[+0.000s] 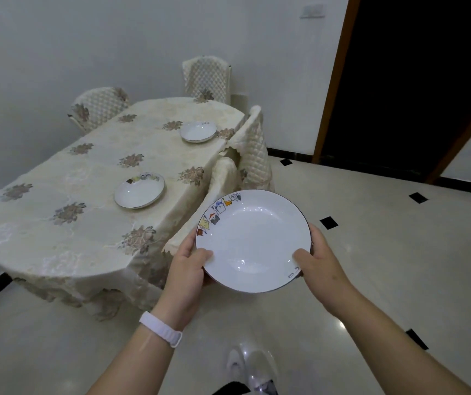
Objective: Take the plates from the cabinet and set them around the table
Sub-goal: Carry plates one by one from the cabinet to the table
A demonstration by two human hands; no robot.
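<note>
A white deep plate (254, 238) with a dark rim and small coloured drawings is held in front of me, above the floor, right of the table's near corner. My left hand (187, 266) grips its left edge with the thumb on the rim. My right hand (317, 260) grips its right edge the same way. Two similar white plates lie on the table (43, 223): one (139, 190) near the right edge in the middle, another (198, 131) farther back on that side.
The oval table wears a cream floral cloth. Covered chairs stand at its right side (253, 149), far end (206, 78) and far left (97, 108). Glossy tiled floor spreads to the right. A dark doorway (413, 81) opens at the back right.
</note>
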